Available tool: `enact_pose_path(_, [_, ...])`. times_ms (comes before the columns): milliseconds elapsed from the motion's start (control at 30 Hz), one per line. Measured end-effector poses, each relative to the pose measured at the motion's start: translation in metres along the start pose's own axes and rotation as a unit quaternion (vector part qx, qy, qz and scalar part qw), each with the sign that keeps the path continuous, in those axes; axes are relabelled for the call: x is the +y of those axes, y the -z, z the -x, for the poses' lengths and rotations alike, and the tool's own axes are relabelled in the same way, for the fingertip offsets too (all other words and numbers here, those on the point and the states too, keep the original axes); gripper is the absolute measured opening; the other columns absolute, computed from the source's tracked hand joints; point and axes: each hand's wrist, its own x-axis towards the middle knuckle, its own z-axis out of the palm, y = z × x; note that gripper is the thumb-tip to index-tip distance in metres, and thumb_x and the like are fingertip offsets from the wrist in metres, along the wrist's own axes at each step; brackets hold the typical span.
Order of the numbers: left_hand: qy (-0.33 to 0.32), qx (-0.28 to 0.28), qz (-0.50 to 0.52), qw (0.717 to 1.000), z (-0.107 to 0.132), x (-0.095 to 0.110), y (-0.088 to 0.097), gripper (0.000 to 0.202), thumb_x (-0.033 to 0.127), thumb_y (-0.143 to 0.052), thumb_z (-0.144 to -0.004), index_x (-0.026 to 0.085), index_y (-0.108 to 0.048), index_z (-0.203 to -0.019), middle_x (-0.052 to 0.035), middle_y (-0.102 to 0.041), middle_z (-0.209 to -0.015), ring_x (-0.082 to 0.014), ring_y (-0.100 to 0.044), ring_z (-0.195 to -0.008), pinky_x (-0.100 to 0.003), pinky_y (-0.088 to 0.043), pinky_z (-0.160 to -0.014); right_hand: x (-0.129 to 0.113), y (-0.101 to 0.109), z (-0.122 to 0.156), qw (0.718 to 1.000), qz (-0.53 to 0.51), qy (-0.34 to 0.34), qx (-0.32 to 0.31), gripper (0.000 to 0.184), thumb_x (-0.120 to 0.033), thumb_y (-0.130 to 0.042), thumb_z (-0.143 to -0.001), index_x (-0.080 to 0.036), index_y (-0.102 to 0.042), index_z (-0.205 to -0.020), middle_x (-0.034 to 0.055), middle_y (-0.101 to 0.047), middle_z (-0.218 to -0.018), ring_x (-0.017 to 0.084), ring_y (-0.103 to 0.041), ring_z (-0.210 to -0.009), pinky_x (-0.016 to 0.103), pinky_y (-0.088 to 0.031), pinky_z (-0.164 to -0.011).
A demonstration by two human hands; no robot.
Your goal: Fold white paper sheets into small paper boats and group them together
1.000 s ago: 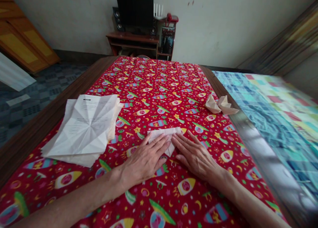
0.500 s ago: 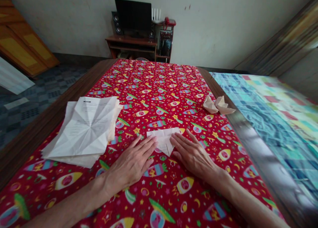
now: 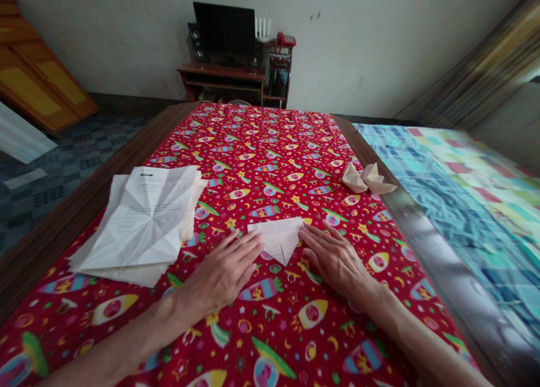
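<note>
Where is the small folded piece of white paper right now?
In the head view, the folded paper lies near the centre on the red cloth, between the left hand and right hand, right of the paper stack.

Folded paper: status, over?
Left hand, right hand: open, palms down. Folded paper: between them on red cloth. Paper stack: off left, not in the way.

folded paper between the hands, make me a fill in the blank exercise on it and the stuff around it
The folded paper lies between the left hand and right hand, its tip pointing ____ the person.
The cloth beneath it has a ____ background.
The paper stack lies to the ____ of the left hand.
The folded shapes near the cloth's right edge number ____.
Missing words: toward; red; left; two
</note>
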Motion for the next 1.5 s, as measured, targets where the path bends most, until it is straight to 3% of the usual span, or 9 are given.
enact_pose_path(167, [0.069,0.084,0.082,0.991,-0.022,-0.027,-0.006,0.015,0.018,-0.053,-0.090,0.017,-0.064,-0.080,-0.0021,-0.066,-0.084,-0.0163,-0.060,-0.086,-0.031,-0.048,-0.083,0.002,-0.008,-0.015,0.999,-0.021,-0.020,0.037,0.020,-0.025,-0.046,-0.095,-0.016,-0.063,-0.100,0.0095,-0.069,-0.105,0.024,-0.060,-0.101,0.041,-0.046,-0.089])
enact_pose_path(233, [0.118,0.058,0.080,0.988,-0.034,-0.033,-0.007,0.007,0.024,-0.060,-0.086,0.017,-0.062,-0.085,-0.0031,-0.063,-0.089,-0.0183,-0.058,-0.088,-0.032,-0.048,-0.082,0.006,-0.012,-0.023,0.997,-0.050,-0.052,0.026,0.016,-0.027,-0.049,-0.094,-0.018,-0.062,-0.090,0.0076,-0.068,-0.097,0.022,-0.059,-0.094,0.037,-0.046,-0.081])
enact_pose_path(367, [0.153,0.000,0.024,0.988,-0.051,-0.033,-0.007,0.044,0.041,-0.073,-0.074,0.016,-0.056,-0.105,-0.0073,-0.057,-0.102,-0.0250,-0.053,-0.099,-0.039,-0.046,-0.086,0.019,-0.018,-0.035,0.987,-0.110,-0.118,0.013,0.015,-0.034,-0.059,-0.088,-0.021,-0.058,-0.079,0.0034,-0.060,-0.082,0.019,-0.054,-0.078,0.033,-0.044,-0.071])
enact_pose_path(633, [0.148,-0.071,-0.026,0.986,-0.056,-0.028,-0.002,0.035,0.049,-0.069,-0.076,0.018,-0.055,-0.083,-0.0034,-0.058,-0.087,-0.0217,-0.056,-0.086,-0.034,-0.045,-0.078,0.027,-0.016,-0.039,0.984,-0.154,-0.087,0.014,0.049,-0.037,-0.063,-0.084,-0.024,-0.047,-0.129,0.0115,-0.055,-0.113,0.027,-0.053,-0.101,0.045,-0.047,-0.083])
enact_pose_path(900, [0.220,-0.090,0.188,0.953,-0.061,-0.025,0.004,0.008,0.025,-0.068,-0.073,0.021,-0.060,-0.075,0.0051,-0.065,-0.068,-0.0128,-0.061,-0.063,-0.021,-0.041,-0.056,0.037,-0.018,-0.043,0.989,-0.140,-0.036,-0.013,0.062,-0.037,-0.064,-0.083,-0.022,-0.040,-0.138,0.0126,-0.053,-0.119,0.026,-0.053,-0.104,0.043,-0.050,-0.083])
enact_pose_path(1000, [0.244,-0.095,0.227,0.938,-0.062,-0.018,0.006,0.014,0.017,-0.067,-0.071,0.021,-0.059,-0.082,0.0049,-0.068,-0.072,-0.0143,-0.064,-0.066,-0.021,-0.043,-0.056,0.040,-0.014,-0.046,0.988,-0.148,-0.032,-0.043,0.057,-0.035,-0.067,-0.081,-0.018,-0.047,-0.132,0.0129,-0.055,-0.117,0.024,-0.056,-0.101,0.039,-0.050,-0.081])
enact_pose_path(1200, [0.168,-0.003,0.211,0.963,-0.060,-0.015,0.002,0.029,0.010,-0.060,-0.074,0.022,-0.054,-0.099,0.0004,-0.069,-0.093,-0.0166,-0.066,-0.081,-0.026,-0.050,-0.070,0.031,-0.004,-0.049,0.975,-0.219,-0.044,-0.016,0.006,-0.022,-0.061,-0.085,-0.017,-0.063,-0.086,0.0015,-0.062,-0.077,0.013,-0.058,-0.069,0.024,-0.045,-0.060])
enact_pose_path(1333, [0.066,0.101,0.028,0.992,-0.059,-0.014,0.015,0.026,0.010,-0.052,-0.085,0.020,-0.053,-0.110,-0.0037,-0.066,-0.095,-0.0198,-0.061,-0.091,-0.033,-0.047,-0.081,0.021,0.005,-0.050,0.986,-0.145,-0.024,0.081,0.012,-0.021,-0.052,-0.091,-0.019,-0.060,-0.082,0.0026,-0.061,-0.076,0.014,-0.055,-0.071,0.027,-0.042,-0.064])
enact_pose_path(1500, [-0.022,0.143,-0.133,0.981,-0.057,-0.012,0.030,0.020,0.013,-0.045,-0.092,0.018,-0.057,-0.108,-0.0047,-0.066,-0.096,-0.0208,-0.058,-0.095,-0.038,-0.042,-0.086,0.010,0.018,-0.048,0.993,0.012,0.051,0.108,0.019,-0.018,-0.042,-0.094,-0.020,-0.061,-0.093,0.0063,-0.063,-0.089,0.019,-0.052,-0.080,0.035,-0.040,-0.070])
